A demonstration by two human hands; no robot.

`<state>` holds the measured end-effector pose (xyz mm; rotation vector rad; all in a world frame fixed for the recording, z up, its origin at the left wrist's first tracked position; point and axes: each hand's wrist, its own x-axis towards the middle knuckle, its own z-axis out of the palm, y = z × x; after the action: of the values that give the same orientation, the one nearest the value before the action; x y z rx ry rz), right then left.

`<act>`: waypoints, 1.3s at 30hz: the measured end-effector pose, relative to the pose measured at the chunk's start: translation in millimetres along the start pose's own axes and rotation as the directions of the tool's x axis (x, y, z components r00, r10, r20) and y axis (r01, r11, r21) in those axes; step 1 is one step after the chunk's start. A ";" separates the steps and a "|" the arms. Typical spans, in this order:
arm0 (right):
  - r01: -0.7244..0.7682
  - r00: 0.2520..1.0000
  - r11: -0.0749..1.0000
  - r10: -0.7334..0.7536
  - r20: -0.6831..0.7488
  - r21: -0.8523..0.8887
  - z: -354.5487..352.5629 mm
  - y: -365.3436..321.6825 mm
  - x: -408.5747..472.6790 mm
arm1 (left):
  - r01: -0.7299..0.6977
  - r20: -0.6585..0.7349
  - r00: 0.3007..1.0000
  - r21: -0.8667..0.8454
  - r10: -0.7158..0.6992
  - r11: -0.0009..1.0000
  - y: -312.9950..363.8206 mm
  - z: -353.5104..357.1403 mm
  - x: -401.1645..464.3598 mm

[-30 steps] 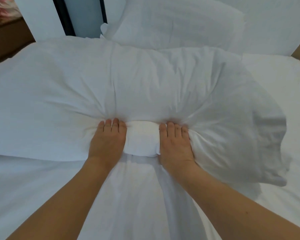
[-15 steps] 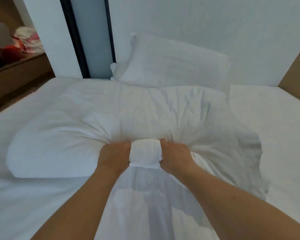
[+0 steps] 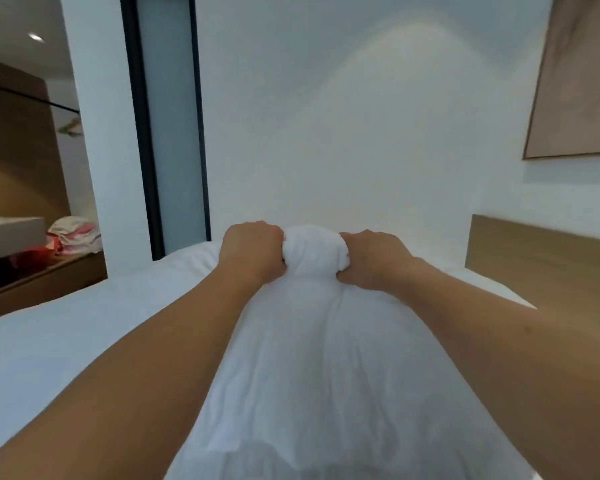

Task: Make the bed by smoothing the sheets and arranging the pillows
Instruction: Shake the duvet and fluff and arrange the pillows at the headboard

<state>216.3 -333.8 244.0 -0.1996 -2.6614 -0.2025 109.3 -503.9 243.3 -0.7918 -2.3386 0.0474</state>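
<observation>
Gripping a bunched knot of white fabric, the left hand (image 3: 252,249) and the right hand (image 3: 373,259) hold the pillow (image 3: 312,348) up in front of the wall (image 3: 326,116). Each hand's grip is a tight fist closed on the gathered top edge, with a rounded wad of cloth bulging between them. From that wad the pillow hangs down toward the camera, widening into a soft, wrinkled mass that fills the space between the two forearms. Below and to the left, the bed (image 3: 66,334) spreads out in plain white sheet. A wooden headboard (image 3: 541,268) shows at the right, behind the right forearm, with a framed picture (image 3: 579,81) on the wall above it. At the left, a dark-framed glass panel (image 3: 170,133) stands upright, and beyond it a pile of folded pink and white cloth (image 3: 73,235) lies on a low wooden ledge (image 3: 49,278).
</observation>
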 end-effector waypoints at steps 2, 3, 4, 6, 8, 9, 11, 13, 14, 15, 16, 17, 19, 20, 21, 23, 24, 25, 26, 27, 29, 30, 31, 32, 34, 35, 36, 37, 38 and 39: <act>-0.002 1.000 0.999 0.002 0.001 -0.042 -34.8 16.6 -25.2 | -0.028 -0.022 0.999 0.006 0.028 1.000 26.4 -33.9 -4.4; -0.006 1.000 0.998 0.006 -0.002 -0.056 -48.8 26.2 -38.1 | -0.038 -0.031 0.999 0.002 0.038 0.999 41.3 -49.2 -6.1; -0.015 1.000 0.998 0.015 -0.003 -0.067 -61.4 36.5 -51.0 | -0.051 -0.040 0.998 -0.006 0.051 0.999 56.9 -63.3 -6.7; -0.053 0.999 0.994 0.053 -0.002 -0.098 -84.1 60.4 -75.8 | -0.083 -0.062 0.995 -0.036 0.080 0.996 91.2 -85.7 -6.2; -0.110 0.994 0.987 0.111 0.000 -0.118 -104.8 91.1 -99.6 | -0.126 -0.085 0.989 -0.069 0.120 0.990 130.7 -103.3 1.5; -0.140 0.990 0.982 0.141 0.000 -0.130 -114.7 108.7 -110.8 | -0.149 -0.099 0.985 -0.090 0.140 0.985 152.4 -110.3 8.5; -0.205 0.978 0.964 0.208 0.000 -0.170 -133.6 149.3 -130.3 | -0.206 -0.137 0.973 -0.141 0.187 0.968 199.7 -123.9 29.0; -0.287 0.958 0.932 0.286 -0.037 -0.220 -152.6 196.0 -144.5 | -0.271 -0.183 0.954 -0.180 0.238 0.946 251.0 -138.8 58.1; -0.332 0.943 0.910 0.327 -0.062 -0.249 -162.7 219.4 -149.8 | -0.301 -0.214 0.942 -0.199 0.258 0.933 276.7 -147.4 75.1; -0.372 0.928 0.885 0.361 -0.091 -0.281 -174.1 242.7 -153.0 | -0.333 -0.259 0.926 -0.220 0.274 0.917 301.3 -156.9 94.1; -0.404 0.915 0.859 0.387 -0.118 -0.314 -186.8 264.8 -154.2 | -0.366 -0.310 0.907 -0.245 0.285 0.898 323.4 -167.2 114.3; -0.426 0.904 0.836 0.401 -0.147 -0.346 -199.8 283.1 -154.8 | -0.399 -0.365 0.885 -0.269 0.291 0.877 341.5 -176.3 133.8; -0.459 0.888 0.795 0.395 -0.236 -0.396 -223.3 311.0 -153.9 | -0.462 -0.483 0.829 -0.308 0.281 0.832 368.2 -190.4 169.5; -0.468 0.881 0.777 0.374 -0.290 -0.421 -229.6 321.2 -152.6 | -0.490 -0.539 0.800 -0.329 0.266 0.807 376.9 -194.0 185.1; -0.474 0.874 0.758 0.343 -0.344 -0.448 -231.1 328.0 -150.6 | -0.523 -0.593 0.767 -0.354 0.246 0.775 383.3 -194.5 198.8; -0.482 0.857 0.722 0.271 -0.438 -0.496 -219.9 329.4 -147.3 | -0.572 -0.665 0.718 -0.395 0.206 0.719 389.9 -180.9 216.7; -0.483 0.853 0.712 0.251 -0.457 -0.510 -204.9 325.8 -145.3 | -0.580 -0.681 0.705 -0.395 0.196 0.713 391.2 -163.7 220.8; -0.476 0.858 0.711 0.246 -0.452 -0.517 -185.9 320.5 -143.8 | -0.578 -0.686 0.700 -0.379 0.200 0.722 392.9 -140.2 221.5; -0.466 0.869 0.716 0.260 -0.421 -0.520 -157.5 315.6 -142.5 | -0.573 -0.679 0.701 -0.356 0.216 0.738 396.0 -109.6 220.7; -0.454 0.881 0.727 0.281 -0.380 -0.515 -120.9 310.9 -142.0 | -0.552 -0.639 0.729 -0.338 0.245 0.762 399.9 -71.3 216.0; -0.462 0.884 0.767 0.357 -0.301 -0.445 -21.2 298.7 -147.2 | -0.473 -0.421 0.852 -0.360 0.313 0.804 405.9 26.2 189.8; -0.487 0.873 0.793 0.432 -0.225 -0.367 37.5 290.5 -155.9 | -0.407 -0.241 0.911 -0.384 0.335 0.829 409.4 93.2 169.3; -0.524 0.847 0.799 0.526 -0.080 -0.294 99.3 282.9 -170.9 | -0.310 -0.020 0.943 -0.412 0.332 0.857 413.3 159.7 142.4; -0.566 0.784 0.781 0.609 0.122 -0.265 159.0 276.2 -193.3 | -0.206 0.218 0.920 -0.436 0.325 0.876 418.7 222.7 109.5; -0.528 0.612 0.768 0.640 0.464 -0.362 255.8 265.2 -250.9 | -0.047 0.563 0.709 -0.564 0.425 0.825 432.0 325.2 29.6; -0.494 0.582 0.781 0.624 0.522 -0.382 288.6 262.2 -276.3 | 0.040 0.625 0.596 -0.649 0.503 0.759 439.4 357.3 -8.4; -0.477 0.589 0.793 0.609 0.531 -0.379 313.8 263.4 -295.1 | 0.128 0.649 0.523 -0.701 0.553 0.702 448.9 377.3 -42.2; -0.467 0.617 0.802 0.598 0.512 -0.373 329.9 268.5 -305.5 | 0.202 0.650 0.489 -0.733 0.582 0.650 459.9 396.5 -68.6; -0.463 0.637 0.805 0.593 0.492 -0.371 340.1 276.4 -307.9 | 0.241 0.659 0.474 -0.735 0.584 0.634 468.0 403.9 -86.8; -0.474 0.642 0.799 0.601 0.476 -0.370 344.7 286.9 -303.9 | 0.251 0.673 0.479 -0.720 0.563 0.647 476.8 409.6 -98.6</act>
<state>384.7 -24.8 -167.8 -1.3163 -2.9912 -0.2574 174.8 -100.8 -244.6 -1.7916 -3.2828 -0.6630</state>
